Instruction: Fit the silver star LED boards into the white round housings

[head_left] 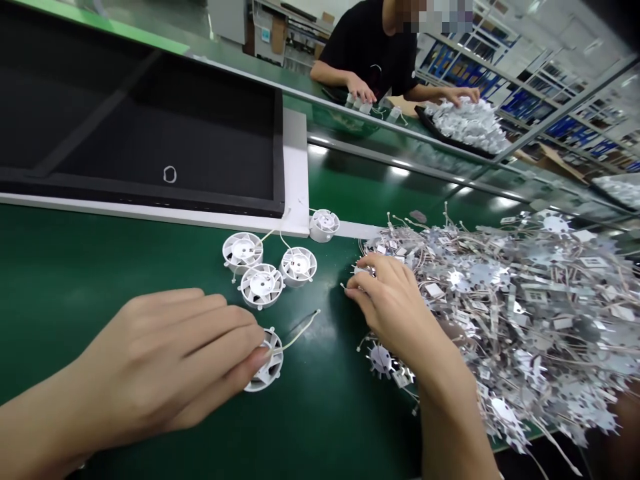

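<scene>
My left hand (185, 360) is closed with its fingertips on a round white fan (270, 373), which lies on the green table. From that fan a thin pale wire (300, 330) runs up to the right. Just beyond it sit several more white fans (261, 285), two of them with wires showing. At the near-left edge of the heap of silvery star-shaped metal pieces (500, 313), my right hand (393, 290) pinches a metal piece with a wire (358, 269); the fingers hide most of it. Another star-shaped piece (381, 360) lies below this hand.
A large black panel (215, 153) with a white border (297, 160) fills the far left. Past a rail, a co-worker (370, 53) handles small white parts beside a heaped black tray (467, 127). The metal heap covers the right of the table.
</scene>
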`<act>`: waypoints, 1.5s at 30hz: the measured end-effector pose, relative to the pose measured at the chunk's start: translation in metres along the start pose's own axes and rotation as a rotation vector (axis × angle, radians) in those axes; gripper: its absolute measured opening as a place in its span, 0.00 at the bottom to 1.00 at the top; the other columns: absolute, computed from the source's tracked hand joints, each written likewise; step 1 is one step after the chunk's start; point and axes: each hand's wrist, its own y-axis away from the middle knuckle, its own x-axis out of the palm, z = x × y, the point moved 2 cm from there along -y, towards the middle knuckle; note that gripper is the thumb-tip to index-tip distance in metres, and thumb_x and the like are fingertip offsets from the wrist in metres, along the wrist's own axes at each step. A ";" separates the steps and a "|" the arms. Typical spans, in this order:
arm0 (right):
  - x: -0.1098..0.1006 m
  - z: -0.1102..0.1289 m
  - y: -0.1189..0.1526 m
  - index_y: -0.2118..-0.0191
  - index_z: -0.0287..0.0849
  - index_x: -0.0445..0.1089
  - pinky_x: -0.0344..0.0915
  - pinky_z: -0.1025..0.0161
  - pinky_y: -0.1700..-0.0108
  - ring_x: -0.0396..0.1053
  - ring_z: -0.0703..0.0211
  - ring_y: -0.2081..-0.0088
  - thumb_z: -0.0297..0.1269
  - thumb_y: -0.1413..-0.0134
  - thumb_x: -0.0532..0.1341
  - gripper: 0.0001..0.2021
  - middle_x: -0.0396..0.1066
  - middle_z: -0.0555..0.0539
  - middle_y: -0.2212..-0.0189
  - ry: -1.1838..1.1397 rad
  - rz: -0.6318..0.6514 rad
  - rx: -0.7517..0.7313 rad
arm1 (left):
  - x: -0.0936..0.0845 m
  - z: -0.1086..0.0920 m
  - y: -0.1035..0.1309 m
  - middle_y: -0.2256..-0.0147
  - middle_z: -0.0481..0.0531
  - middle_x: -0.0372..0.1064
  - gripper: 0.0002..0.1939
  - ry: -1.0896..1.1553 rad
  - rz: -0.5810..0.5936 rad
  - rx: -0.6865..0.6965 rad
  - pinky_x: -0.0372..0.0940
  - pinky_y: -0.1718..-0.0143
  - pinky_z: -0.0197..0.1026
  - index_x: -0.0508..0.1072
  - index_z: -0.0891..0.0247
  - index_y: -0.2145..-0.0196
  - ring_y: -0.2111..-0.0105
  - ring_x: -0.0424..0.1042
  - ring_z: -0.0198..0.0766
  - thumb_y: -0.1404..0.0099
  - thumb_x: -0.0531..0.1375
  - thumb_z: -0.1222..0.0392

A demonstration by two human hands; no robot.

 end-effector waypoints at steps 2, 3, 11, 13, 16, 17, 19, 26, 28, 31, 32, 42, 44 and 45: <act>-0.007 -0.002 -0.003 0.61 0.41 0.72 0.71 0.40 0.46 0.72 0.40 0.47 0.29 0.28 0.57 0.08 0.74 0.36 0.52 -0.107 -0.124 0.029 | 0.000 -0.003 -0.001 0.66 0.45 0.78 0.05 -0.074 -0.012 0.056 0.58 0.72 0.47 0.69 0.56 0.61 0.75 0.67 0.39 0.26 0.56 0.65; -0.011 -0.002 -0.004 0.60 0.42 0.72 0.72 0.43 0.47 0.73 0.42 0.48 0.30 0.28 0.57 0.08 0.74 0.37 0.53 -0.174 -0.218 0.056 | 0.001 -0.004 -0.002 0.67 0.45 0.77 0.05 -0.097 -0.010 0.065 0.57 0.73 0.47 0.69 0.57 0.61 0.75 0.66 0.39 0.26 0.56 0.65; -0.029 0.024 -0.001 0.59 0.48 0.66 0.69 0.64 0.76 0.74 0.62 0.74 0.38 0.24 0.58 0.07 0.79 0.51 0.66 -0.990 -0.640 0.200 | 0.001 -0.005 -0.006 0.72 0.42 0.74 0.09 -0.026 -0.041 -0.045 0.60 0.74 0.41 0.71 0.57 0.62 0.76 0.69 0.34 0.22 0.54 0.63; -0.027 0.033 0.000 0.59 0.49 0.64 0.73 0.63 0.75 0.77 0.60 0.74 0.41 0.22 0.57 0.08 0.80 0.52 0.68 -1.130 -0.589 0.181 | 0.003 -0.004 -0.006 0.67 0.43 0.77 0.09 0.030 -0.042 -0.128 0.65 0.71 0.41 0.72 0.56 0.56 0.71 0.75 0.35 0.20 0.53 0.57; -0.025 0.046 0.003 0.57 0.50 0.64 0.79 0.62 0.71 0.79 0.59 0.73 0.44 0.22 0.57 0.08 0.82 0.53 0.68 -1.299 -0.501 0.165 | 0.006 -0.005 -0.006 0.53 0.47 0.80 0.17 0.195 0.010 -0.268 0.72 0.69 0.37 0.68 0.52 0.42 0.65 0.80 0.37 0.20 0.54 0.44; -0.025 0.050 0.004 0.57 0.51 0.64 0.80 0.62 0.70 0.80 0.60 0.72 0.44 0.22 0.56 0.08 0.82 0.53 0.67 -1.356 -0.464 0.140 | 0.007 -0.006 -0.006 0.48 0.49 0.79 0.22 0.252 0.035 -0.312 0.74 0.69 0.36 0.65 0.50 0.37 0.64 0.81 0.37 0.21 0.55 0.41; -0.025 0.060 0.006 0.56 0.52 0.64 0.81 0.61 0.68 0.81 0.59 0.71 0.45 0.22 0.55 0.07 0.83 0.54 0.66 -1.443 -0.388 0.073 | 0.007 -0.010 -0.005 0.41 0.52 0.75 0.32 0.338 0.077 -0.374 0.79 0.65 0.36 0.57 0.46 0.30 0.57 0.82 0.40 0.25 0.60 0.39; -0.028 0.081 0.013 0.60 0.54 0.62 0.79 0.61 0.75 0.79 0.55 0.76 0.49 0.24 0.57 0.10 0.82 0.54 0.69 -1.565 -0.277 0.025 | 0.007 -0.016 -0.006 0.50 0.45 0.82 0.23 0.896 0.246 -0.625 0.78 0.69 0.28 0.71 0.46 0.38 0.63 0.84 0.36 0.28 0.66 0.54; -0.029 0.080 0.012 0.59 0.53 0.64 0.80 0.62 0.71 0.81 0.56 0.72 0.46 0.25 0.59 0.08 0.83 0.53 0.68 -1.629 -0.245 0.024 | 0.003 -0.012 -0.010 0.54 0.46 0.82 0.17 0.978 0.197 -0.645 0.77 0.69 0.28 0.74 0.50 0.44 0.66 0.83 0.34 0.29 0.66 0.59; -0.028 0.074 0.007 0.59 0.51 0.68 0.82 0.61 0.63 0.83 0.57 0.67 0.44 0.25 0.61 0.07 0.82 0.52 0.67 -1.714 -0.185 0.055 | -0.006 -0.007 -0.014 0.61 0.46 0.80 0.13 0.971 0.132 -0.683 0.77 0.68 0.29 0.75 0.52 0.48 0.66 0.82 0.34 0.29 0.67 0.58; -0.027 0.072 0.005 0.60 0.50 0.70 0.82 0.62 0.62 0.83 0.58 0.67 0.44 0.26 0.62 0.08 0.81 0.52 0.67 -1.726 -0.179 0.076 | -0.008 -0.006 -0.014 0.62 0.46 0.79 0.13 0.968 0.148 -0.722 0.77 0.67 0.30 0.75 0.53 0.49 0.65 0.82 0.36 0.30 0.68 0.56; -0.020 0.066 0.002 0.67 0.46 0.71 0.72 0.68 0.67 0.75 0.63 0.70 0.49 0.30 0.65 0.15 0.75 0.52 0.71 -1.370 -0.046 0.162 | -0.010 -0.006 -0.019 0.54 0.42 0.77 0.19 0.935 0.130 -0.700 0.75 0.63 0.28 0.79 0.41 0.48 0.63 0.76 0.32 0.35 0.73 0.53; -0.019 0.067 0.000 0.68 0.46 0.71 0.69 0.68 0.68 0.73 0.63 0.70 0.47 0.32 0.66 0.14 0.74 0.53 0.72 -1.248 0.011 0.184 | -0.008 -0.007 -0.019 0.57 0.38 0.77 0.22 0.790 0.067 -0.619 0.73 0.62 0.26 0.77 0.37 0.47 0.64 0.74 0.29 0.35 0.73 0.57; -0.019 0.067 -0.001 0.68 0.46 0.71 0.69 0.68 0.67 0.73 0.64 0.69 0.46 0.32 0.66 0.13 0.74 0.53 0.71 -1.206 0.028 0.187 | -0.007 -0.007 -0.019 0.57 0.37 0.77 0.24 0.712 0.042 -0.583 0.72 0.60 0.26 0.75 0.36 0.45 0.64 0.74 0.29 0.35 0.73 0.58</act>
